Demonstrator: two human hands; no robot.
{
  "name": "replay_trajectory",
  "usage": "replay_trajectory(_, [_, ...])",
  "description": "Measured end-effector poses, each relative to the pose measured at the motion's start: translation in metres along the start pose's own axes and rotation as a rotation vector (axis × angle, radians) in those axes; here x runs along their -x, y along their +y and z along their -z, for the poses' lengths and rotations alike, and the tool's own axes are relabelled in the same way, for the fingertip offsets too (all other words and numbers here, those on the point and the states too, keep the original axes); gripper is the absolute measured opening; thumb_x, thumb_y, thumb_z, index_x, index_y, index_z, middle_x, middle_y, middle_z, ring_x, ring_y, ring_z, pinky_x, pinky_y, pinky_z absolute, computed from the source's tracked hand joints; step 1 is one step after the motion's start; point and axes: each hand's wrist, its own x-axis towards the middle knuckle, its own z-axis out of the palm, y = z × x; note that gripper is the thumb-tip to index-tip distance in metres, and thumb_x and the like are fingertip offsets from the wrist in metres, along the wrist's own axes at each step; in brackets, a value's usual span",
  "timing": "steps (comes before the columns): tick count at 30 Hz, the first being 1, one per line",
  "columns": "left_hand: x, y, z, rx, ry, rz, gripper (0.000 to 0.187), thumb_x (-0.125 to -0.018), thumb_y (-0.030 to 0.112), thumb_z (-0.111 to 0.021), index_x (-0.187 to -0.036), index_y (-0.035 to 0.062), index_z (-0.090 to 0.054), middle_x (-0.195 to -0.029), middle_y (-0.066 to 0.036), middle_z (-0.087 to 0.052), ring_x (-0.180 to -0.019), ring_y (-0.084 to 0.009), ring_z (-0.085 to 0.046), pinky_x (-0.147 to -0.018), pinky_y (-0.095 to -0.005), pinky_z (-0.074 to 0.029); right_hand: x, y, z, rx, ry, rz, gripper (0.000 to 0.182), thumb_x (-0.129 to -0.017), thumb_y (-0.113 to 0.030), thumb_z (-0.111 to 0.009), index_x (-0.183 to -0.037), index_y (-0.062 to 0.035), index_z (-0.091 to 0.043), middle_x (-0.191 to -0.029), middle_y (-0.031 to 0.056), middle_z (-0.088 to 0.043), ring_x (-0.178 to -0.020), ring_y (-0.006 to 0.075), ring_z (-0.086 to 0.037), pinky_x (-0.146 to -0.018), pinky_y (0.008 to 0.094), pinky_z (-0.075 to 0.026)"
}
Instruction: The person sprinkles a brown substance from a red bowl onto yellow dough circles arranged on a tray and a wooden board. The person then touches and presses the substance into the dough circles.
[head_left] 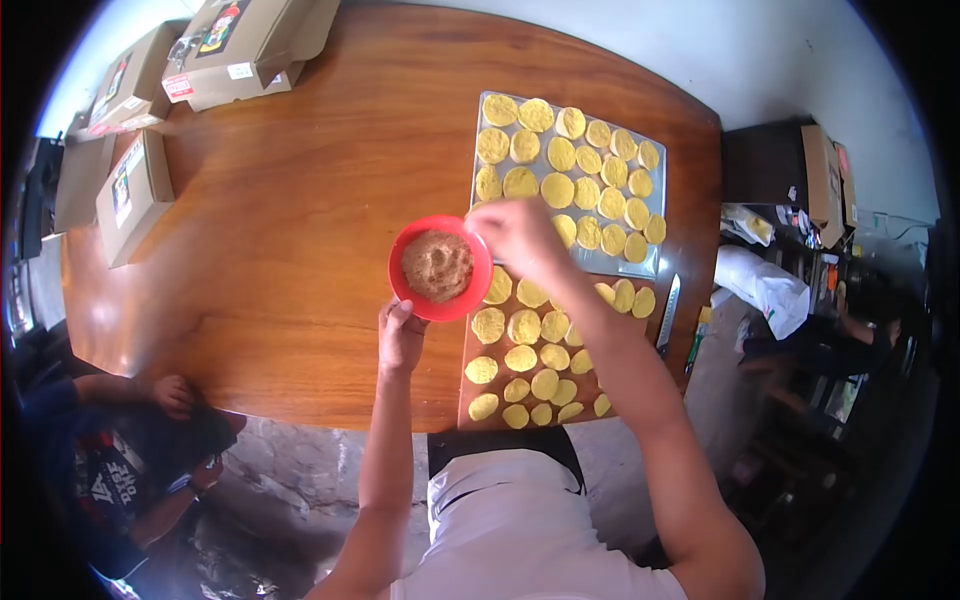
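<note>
Mid-frame, our left hand (401,342) clamps the red bowl (482,272). Right hand (517,232), grip unclear, likely gathers powder (437,266); next move wants bowl level.

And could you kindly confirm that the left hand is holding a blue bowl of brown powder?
Not quite: the bowl is red, not blue, as the head view shows. The left hand is indeed holding it, and it does contain brown powder.
</note>
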Motion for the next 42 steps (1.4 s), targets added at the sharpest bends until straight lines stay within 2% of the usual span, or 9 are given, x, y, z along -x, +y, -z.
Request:
replay_trajectory(2, [-0.003, -0.006, -0.006, 0.035, 0.007, 0.002, 0.052, -0.090, 0.028, -0.061, -0.127, -0.0060, -0.051, -0.129, -0.017, -0.059, -0.117, -0.0259, -0.060, -0.102, -0.0416, -0.048, 0.013, -0.002, -0.022, 0.385, -0.074, 0.105, 0.010, -0.082, -0.010, -0.064, -0.078, -0.0018, -0.067, -0.073, 0.0157, -0.065, -0.069, 0.0330, -0.065, -0.065, 0.0434, -0.054])
replay_trajectory(11, [-0.005, -0.003, -0.018, 0.054, 0.029, 0.004, 0.047, -0.090, 0.022, -0.057, -0.127, -0.0076, -0.051, -0.124, -0.016, -0.061, -0.111, -0.0230, -0.062, -0.099, -0.0379, -0.050, 0.029, 0.003, -0.058, 0.593, 0.010, 0.150, 0.006, -0.076, -0.001, -0.060, -0.076, 0.0008, -0.065, -0.078, 0.0134, -0.064, -0.077, 0.0292, -0.066, -0.064, 0.0402, -0.055])
replay_trajectory(16, [-0.008, -0.004, -0.025, 0.050, 0.045, -0.001, 0.043, -0.091, 0.024, -0.058, -0.122, -0.0064, -0.054, -0.121, -0.016, -0.063, -0.110, -0.0232, -0.063, -0.098, -0.0380, -0.050, 0.023, -0.003, -0.030, 0.405, -0.062, 0.051, 0.009, -0.082, -0.003, -0.062, -0.083, 0.0023, -0.068, -0.072, 0.0139, -0.066, -0.068, 0.0266, -0.067, -0.063, 0.0346, -0.056])
replay_trajectory(19, [-0.013, -0.006, -0.022, 0.042, 0.043, -0.008, 0.043, -0.091, 0.024, -0.058, -0.121, -0.0065, -0.054, -0.121, -0.016, -0.063, -0.109, -0.0230, -0.063, -0.098, -0.0380, -0.051, 0.018, 0.010, -0.012, -0.180, -0.007, -0.141, 0.019, -0.089, -0.011, -0.068, -0.102, 0.0018, -0.072, -0.087, 0.0125, -0.074, -0.070, 0.0122, -0.068, -0.062, 0.0254, -0.054])
replay_trajectory(23, [-0.014, -0.003, -0.020, 0.034, 0.019, -0.015, 0.046, -0.090, 0.021, -0.058, -0.125, -0.0080, -0.051, -0.121, -0.016, -0.062, -0.109, -0.0225, -0.063, -0.096, -0.0377, -0.051, 0.005, 0.045, 0.042, -0.238, 0.211, -0.202, 0.017, -0.087, -0.011, -0.069, -0.097, 0.0018, -0.073, -0.085, 0.0054, -0.073, -0.068, 0.0091, -0.064, -0.061, 0.0244, -0.052])
replay_trajectory(33, [0.012, 0.005, 0.004, 0.026, 0.016, -0.031, 0.057, -0.087, 0.028, -0.062, -0.132, -0.0042, -0.048, -0.133, -0.016, -0.056, -0.122, -0.0273, -0.056, -0.106, -0.0438, -0.044, -0.046, 0.100, 0.129, 0.416, 0.443, -0.271, 0.012, -0.082, -0.006, -0.061, -0.073, 0.0020, -0.059, -0.067, 0.0235, -0.053, -0.058, 0.0375, -0.055, -0.058, 0.0413, -0.043])
replay_trajectory(38, [0.017, 0.006, 0.011, 0.040, 0.059, -0.021, 0.062, -0.086, 0.028, -0.064, -0.134, -0.0057, -0.045, -0.135, -0.017, -0.054, -0.124, -0.0274, -0.055, -0.107, -0.0433, -0.043, -0.050, 0.099, 0.133, 0.364, 0.486, -0.241, 0.012, -0.081, -0.006, -0.062, -0.074, 0.0034, -0.058, -0.066, 0.0241, -0.051, -0.058, 0.0377, -0.055, -0.057, 0.0403, -0.043])
replay_trajectory(40, [0.018, 0.006, 0.011, 0.046, 0.079, -0.025, 0.066, -0.085, 0.028, -0.066, -0.135, -0.0076, -0.043, -0.135, -0.017, -0.054, -0.124, -0.0272, -0.054, -0.107, -0.0423, -0.043, -0.051, 0.099, 0.133, 0.355, 0.430, -0.321, 0.013, -0.084, -0.012, -0.069, -0.091, -0.0019, -0.071, -0.079, 0.0174, -0.069, -0.069, 0.0266, -0.068, -0.066, 0.0339, -0.050])
replay_trajectory(42, [0.019, 0.006, 0.014, 0.050, 0.098, -0.009, 0.066, -0.085, 0.027, -0.066, -0.136, -0.0077, -0.042, -0.136, -0.018, -0.053, -0.124, -0.0273, -0.054, -0.108, -0.0426, -0.043, -0.051, 0.100, 0.128, 0.299, 0.486, -0.256, 0.011, -0.084, -0.010, -0.067, -0.085, 0.0006, -0.066, -0.072, 0.0207, -0.060, -0.062, 0.0297, -0.061, -0.062, 0.0365, -0.047])
